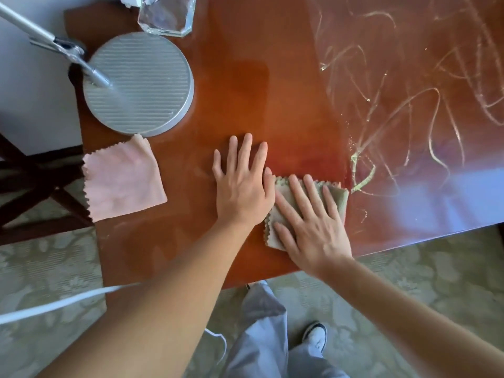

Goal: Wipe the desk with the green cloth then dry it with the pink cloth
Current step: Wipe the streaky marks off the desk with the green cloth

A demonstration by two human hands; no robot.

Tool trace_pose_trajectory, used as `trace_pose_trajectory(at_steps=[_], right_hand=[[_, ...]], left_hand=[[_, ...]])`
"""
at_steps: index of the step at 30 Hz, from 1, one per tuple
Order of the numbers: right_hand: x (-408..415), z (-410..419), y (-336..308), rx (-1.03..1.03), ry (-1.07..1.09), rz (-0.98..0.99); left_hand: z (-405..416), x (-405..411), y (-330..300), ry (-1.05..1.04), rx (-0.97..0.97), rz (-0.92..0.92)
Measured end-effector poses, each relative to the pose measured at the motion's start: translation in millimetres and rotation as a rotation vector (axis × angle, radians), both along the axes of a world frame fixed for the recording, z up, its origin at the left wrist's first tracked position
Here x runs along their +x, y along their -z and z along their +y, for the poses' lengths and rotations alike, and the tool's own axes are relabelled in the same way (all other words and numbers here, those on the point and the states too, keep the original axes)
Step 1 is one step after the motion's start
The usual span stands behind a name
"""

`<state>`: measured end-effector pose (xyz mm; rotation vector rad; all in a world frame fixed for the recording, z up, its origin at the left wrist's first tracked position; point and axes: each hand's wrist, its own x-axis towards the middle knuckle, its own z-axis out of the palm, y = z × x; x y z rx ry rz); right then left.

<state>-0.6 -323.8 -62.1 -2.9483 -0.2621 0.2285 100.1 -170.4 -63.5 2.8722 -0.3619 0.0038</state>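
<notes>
A folded green cloth [338, 196] lies on the reddish-brown desk [286, 110] near its front edge. My right hand [308, 222] presses flat on it with straight, spread fingers. My left hand [241, 181] rests flat on the bare wood just left of the cloth, its thumb touching the cloth's edge. A pink cloth [124, 178] lies flat at the desk's left edge, apart from both hands. Pale yellowish scribbles and crumbs [403, 110] cover the right part of the desk, starting right beside the green cloth.
A round grey lamp base [141, 80] with a metal arm [54, 42] stands at the back left, behind the pink cloth. A clear glass block [166, 15] sits at the far edge. A dark wooden chair frame [32, 181] stands left of the desk. A white cable [54, 304] crosses below.
</notes>
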Motion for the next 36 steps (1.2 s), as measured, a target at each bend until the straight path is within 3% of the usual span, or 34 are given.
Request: trace_pose_trajectory(at_steps=[5, 10, 13, 17, 21, 26, 29, 36], right_hand=[[-16.8, -23.1, 1.1, -0.035, -0.118, 0.027], [8.3, -86.5, -6.0, -0.055, 0.172, 0.014], [7.2, -59.0, -4.9, -0.027, 0.303, -0.012], [-18.0, 11.1, 1.1, 0.026, 0.172, -0.031], [-24.7, -14.3, -0.3, 0.036, 0.038, 0.001], [3.4, -115.4, -8.2, -0.044, 0.283, 0.050], [4.7, -117.3, -6.5, -0.042, 0.381, 0.043], [-33.5, -97.1, -0.3, -0.030, 0.218, 0.038]], left_hand=[[-0.8, -0.9, -1.2, -0.005, 0.027, 0.006], [-2.0, 1.1, 0.2, -0.019, 0.048, -0.001], [-2.2, 0.6, 1.3, -0.022, 0.028, -0.003], [-1.3, 1.7, -0.7, -0.010, -0.006, 0.001], [-1.8, -0.3, -6.8, -0.035, 0.022, 0.032], [-52.5, 12.7, -13.0, 0.060, 0.017, 0.051], [-84.2, 17.1, -6.8, 0.123, 0.048, 0.078], [-88.8, 13.6, 7.2, 0.124, 0.093, -0.004]])
